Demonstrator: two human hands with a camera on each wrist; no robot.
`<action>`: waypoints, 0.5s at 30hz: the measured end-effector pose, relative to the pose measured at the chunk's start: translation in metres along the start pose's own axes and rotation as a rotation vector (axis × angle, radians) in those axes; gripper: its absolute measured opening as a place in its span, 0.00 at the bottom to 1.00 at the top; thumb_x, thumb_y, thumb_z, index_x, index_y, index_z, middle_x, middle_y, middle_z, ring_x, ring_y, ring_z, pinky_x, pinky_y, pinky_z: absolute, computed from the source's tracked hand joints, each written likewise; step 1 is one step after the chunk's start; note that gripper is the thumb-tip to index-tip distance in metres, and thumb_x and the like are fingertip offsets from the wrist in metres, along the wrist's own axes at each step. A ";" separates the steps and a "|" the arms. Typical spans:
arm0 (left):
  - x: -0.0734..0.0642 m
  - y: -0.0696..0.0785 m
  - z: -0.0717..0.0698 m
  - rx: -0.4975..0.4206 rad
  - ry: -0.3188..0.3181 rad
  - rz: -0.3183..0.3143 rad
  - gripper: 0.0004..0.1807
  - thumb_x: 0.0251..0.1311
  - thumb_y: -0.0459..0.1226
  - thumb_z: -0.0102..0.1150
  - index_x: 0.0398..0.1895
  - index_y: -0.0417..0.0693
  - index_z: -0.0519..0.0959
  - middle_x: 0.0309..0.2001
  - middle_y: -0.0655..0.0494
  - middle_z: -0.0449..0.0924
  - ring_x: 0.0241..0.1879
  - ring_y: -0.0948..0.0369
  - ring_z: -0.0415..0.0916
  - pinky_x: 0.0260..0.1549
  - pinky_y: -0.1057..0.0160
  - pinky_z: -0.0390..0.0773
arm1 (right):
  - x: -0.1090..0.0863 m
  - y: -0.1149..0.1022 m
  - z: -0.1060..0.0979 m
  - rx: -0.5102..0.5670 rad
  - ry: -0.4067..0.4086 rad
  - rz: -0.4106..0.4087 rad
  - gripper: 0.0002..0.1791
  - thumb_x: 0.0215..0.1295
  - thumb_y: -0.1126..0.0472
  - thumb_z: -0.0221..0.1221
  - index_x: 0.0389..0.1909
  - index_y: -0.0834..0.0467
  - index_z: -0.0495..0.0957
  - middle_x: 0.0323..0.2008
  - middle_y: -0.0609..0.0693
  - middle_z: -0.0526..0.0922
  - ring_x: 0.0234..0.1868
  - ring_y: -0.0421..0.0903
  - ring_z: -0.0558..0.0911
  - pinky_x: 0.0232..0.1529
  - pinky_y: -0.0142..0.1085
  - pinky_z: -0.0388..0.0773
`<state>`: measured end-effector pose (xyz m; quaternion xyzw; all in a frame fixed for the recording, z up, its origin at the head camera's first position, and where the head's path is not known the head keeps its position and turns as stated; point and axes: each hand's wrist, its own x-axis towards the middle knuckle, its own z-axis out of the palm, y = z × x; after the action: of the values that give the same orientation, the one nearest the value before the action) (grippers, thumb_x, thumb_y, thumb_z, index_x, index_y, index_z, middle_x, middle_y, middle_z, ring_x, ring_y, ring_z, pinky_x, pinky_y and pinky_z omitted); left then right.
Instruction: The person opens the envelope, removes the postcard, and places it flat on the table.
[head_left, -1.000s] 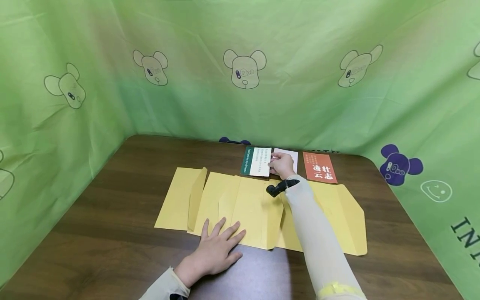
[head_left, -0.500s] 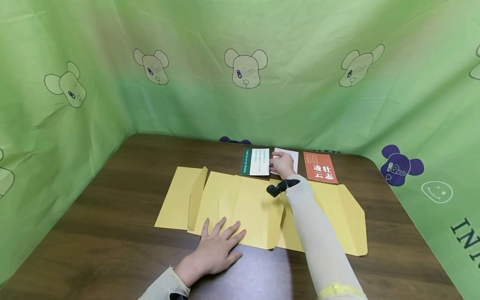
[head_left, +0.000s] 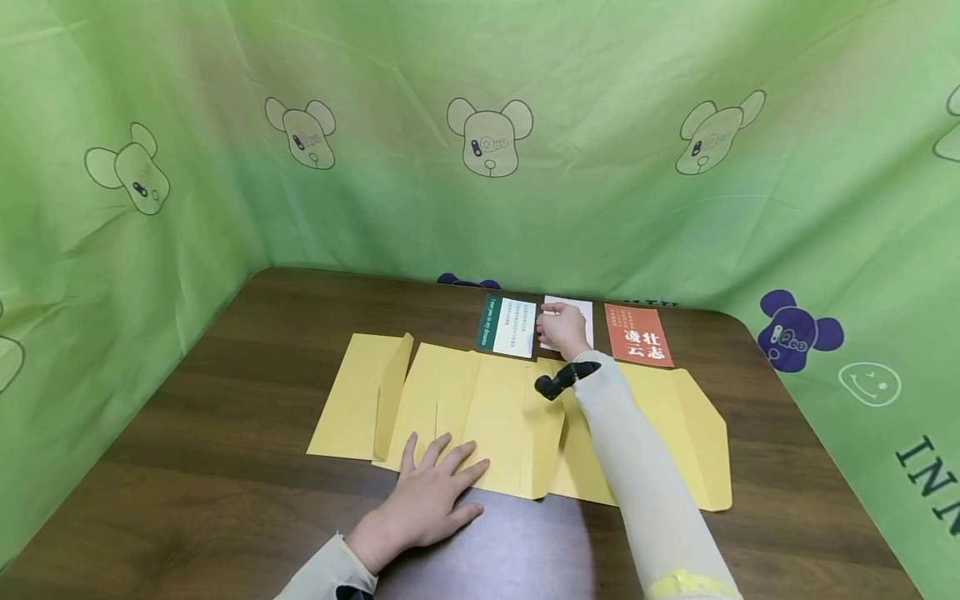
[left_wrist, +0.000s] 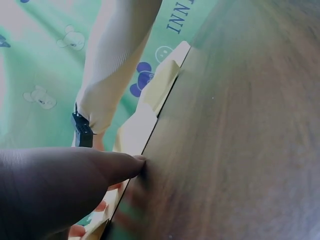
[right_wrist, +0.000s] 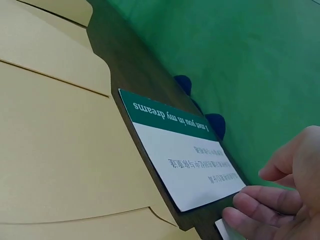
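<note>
Clock centred on the envelope row, 12 on the far side.

Your left hand [head_left: 427, 504] is at 7 to 8: fingers spread, tips resting on the near edge of the envelopes [head_left: 498, 417], thumb off them by the table [head_left: 195, 433]. Nothing gripped there.

Your right hand [head_left: 564, 327] is at 1, over the pale card [head_left: 583, 311] and covering part of it. Fingers bent, thumb-side digit apart from the rest in the right wrist view; nothing seen clamped between them. Fingertips right by a corner of the green card [head_left: 510, 327]; touching or only beside it, can't tell.

Cards: green one at 12, slightly askew, just beyond the envelopes with a thin strip of table between; pale one at 1; red card [head_left: 639, 335] at 2, a gap from the pale one. Whether the green card is fully flat, can't tell.

Progress, my read: you've got the cards set out in a row and the envelopes laid in an overlapping row with flaps out, so the layout looks mostly done. Left: probably squaring up the green card, then freeing both hands. No card shows on top of an envelope. Envelope insides aren't visible, so can't say if anything's in them. Exact envelope count unclear too; your right sleeve [head_left: 652, 475] hides part of the row.
</note>
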<state>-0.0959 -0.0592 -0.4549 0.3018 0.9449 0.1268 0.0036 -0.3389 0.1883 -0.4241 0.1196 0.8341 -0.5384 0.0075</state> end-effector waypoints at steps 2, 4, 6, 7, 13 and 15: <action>0.001 0.000 0.000 0.002 0.017 0.006 0.29 0.67 0.54 0.55 0.70 0.61 0.71 0.71 0.56 0.65 0.71 0.46 0.56 0.64 0.30 0.47 | -0.001 0.000 0.000 -0.007 0.008 -0.018 0.25 0.68 0.67 0.53 0.67 0.60 0.73 0.42 0.61 0.82 0.32 0.45 0.81 0.34 0.32 0.82; 0.002 -0.001 0.001 0.000 0.037 0.015 0.29 0.66 0.54 0.57 0.70 0.61 0.72 0.71 0.55 0.65 0.71 0.46 0.56 0.64 0.29 0.48 | -0.003 -0.001 0.000 -0.015 0.017 -0.060 0.25 0.68 0.67 0.53 0.66 0.61 0.73 0.43 0.63 0.83 0.33 0.48 0.82 0.33 0.32 0.82; 0.002 -0.001 0.001 0.000 0.057 0.022 0.29 0.65 0.53 0.58 0.69 0.62 0.72 0.71 0.54 0.64 0.71 0.47 0.56 0.63 0.29 0.48 | -0.005 -0.001 0.000 -0.014 0.029 -0.115 0.24 0.68 0.67 0.53 0.65 0.62 0.74 0.45 0.64 0.83 0.34 0.53 0.83 0.33 0.32 0.81; 0.002 -0.002 0.000 -0.003 0.069 0.024 0.29 0.65 0.53 0.58 0.69 0.62 0.72 0.71 0.54 0.64 0.71 0.46 0.55 0.63 0.29 0.47 | -0.007 -0.002 0.001 -0.017 0.039 -0.148 0.23 0.68 0.66 0.54 0.64 0.63 0.75 0.46 0.64 0.83 0.36 0.55 0.84 0.32 0.32 0.80; -0.002 -0.014 -0.007 -0.051 0.157 -0.012 0.33 0.62 0.52 0.62 0.70 0.56 0.70 0.71 0.50 0.65 0.71 0.44 0.55 0.63 0.27 0.47 | -0.022 -0.004 0.008 -0.086 0.085 -0.375 0.17 0.68 0.68 0.56 0.56 0.67 0.79 0.42 0.64 0.85 0.42 0.59 0.84 0.36 0.32 0.76; -0.005 -0.022 -0.011 -0.064 0.179 -0.049 0.34 0.62 0.50 0.62 0.71 0.55 0.70 0.71 0.49 0.65 0.71 0.43 0.55 0.63 0.27 0.46 | -0.027 -0.006 0.010 -0.118 0.070 -0.437 0.16 0.68 0.70 0.56 0.55 0.69 0.79 0.40 0.63 0.84 0.42 0.58 0.82 0.39 0.35 0.75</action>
<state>-0.1055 -0.0816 -0.4502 0.2656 0.9441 0.1831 -0.0680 -0.3147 0.1717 -0.4190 -0.0458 0.8701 -0.4730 -0.1310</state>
